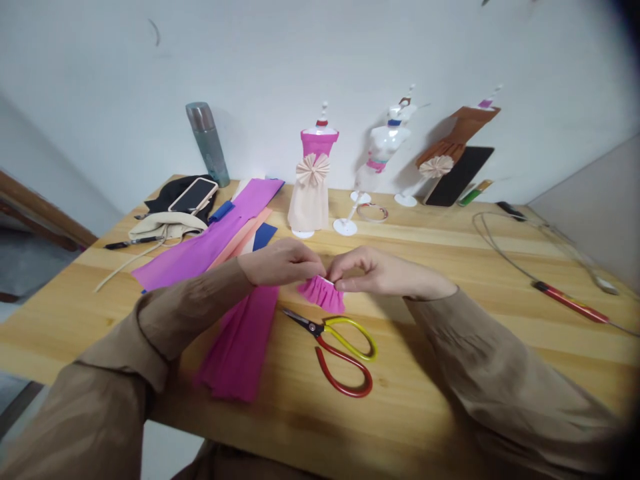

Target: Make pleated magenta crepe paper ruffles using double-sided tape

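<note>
My left hand (280,261) and my right hand (373,270) meet over the middle of the wooden table (450,373). Both pinch the top edge of a small pleated piece of magenta crepe paper (323,293), which fans out below the fingers. A white strip shows along its top edge between my fingertips. A longer strip of magenta crepe paper (243,343) lies under my left forearm. Scissors (340,347) with one yellow and one red handle lie just in front of my hands.
Sheets of purple, peach and blue paper (215,240) lie at left, beside a phone (194,195) on a dark bag and a grey flask (207,141). Three small mannequins (313,180) with paper dresses stand at the back. A red-handled tool (570,301) and wire lie at right.
</note>
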Demonstrator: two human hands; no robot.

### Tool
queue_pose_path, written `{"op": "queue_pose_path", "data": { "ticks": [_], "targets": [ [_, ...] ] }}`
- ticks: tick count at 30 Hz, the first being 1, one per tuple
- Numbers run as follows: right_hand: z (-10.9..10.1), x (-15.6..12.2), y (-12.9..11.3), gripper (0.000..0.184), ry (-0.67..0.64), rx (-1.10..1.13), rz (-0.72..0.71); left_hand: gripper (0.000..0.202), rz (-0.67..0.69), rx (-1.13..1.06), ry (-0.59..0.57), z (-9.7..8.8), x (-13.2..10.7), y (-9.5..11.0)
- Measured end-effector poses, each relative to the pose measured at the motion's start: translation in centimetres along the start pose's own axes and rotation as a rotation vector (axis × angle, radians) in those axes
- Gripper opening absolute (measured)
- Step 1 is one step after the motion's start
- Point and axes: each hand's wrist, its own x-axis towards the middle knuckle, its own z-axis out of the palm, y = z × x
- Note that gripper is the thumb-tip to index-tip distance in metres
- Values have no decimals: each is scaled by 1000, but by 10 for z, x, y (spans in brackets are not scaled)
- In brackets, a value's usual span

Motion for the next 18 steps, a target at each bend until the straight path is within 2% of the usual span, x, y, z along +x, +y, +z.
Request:
{"op": "queue_pose_path", "data": {
  "ticks": [3, 8, 14, 18],
  "targets": [
    [0, 4, 11, 30, -26, -89, 31, 23, 10, 106, 16, 10, 1, -10],
    [5, 6, 20, 32, -9, -2, 77, 27, 4, 111, -7, 20, 2, -24],
    [5, 0, 28, 45, 48, 132, 39, 28, 12, 149, 38, 24, 1, -26],
    [11, -4, 35, 41, 5, 28, 18, 30, 65, 227, 25, 32, -2, -26]
  ]
}}
